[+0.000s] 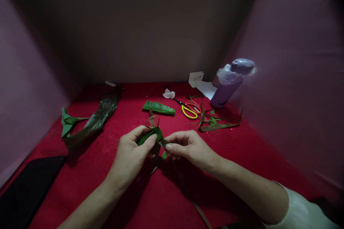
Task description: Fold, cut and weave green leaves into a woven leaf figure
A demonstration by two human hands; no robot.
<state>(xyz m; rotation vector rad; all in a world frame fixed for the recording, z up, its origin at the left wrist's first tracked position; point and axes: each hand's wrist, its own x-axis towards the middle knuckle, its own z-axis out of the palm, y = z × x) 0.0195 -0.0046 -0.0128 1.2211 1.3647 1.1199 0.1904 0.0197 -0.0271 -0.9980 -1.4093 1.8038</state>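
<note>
There are two hands, one left hand [129, 154] and one right hand [195, 151], and one leaf bundle [146, 137]. The worktop [126, 118] carries one pair of scissors [183, 104], one purple container [226, 91], one crumpled tissue [168, 94], one black flat object [29, 186] and one long dark leaf [100, 115]; the tangled brown strips [220, 127] cannot be counted.

The left hand [131, 151] partly hides the green leaf [145, 137].

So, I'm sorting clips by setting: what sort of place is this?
Probably a small craft booth: a red tabletop between pinkish side walls, with red-and-yellow-handled scissors and a green leaf piece lying on it.
</note>
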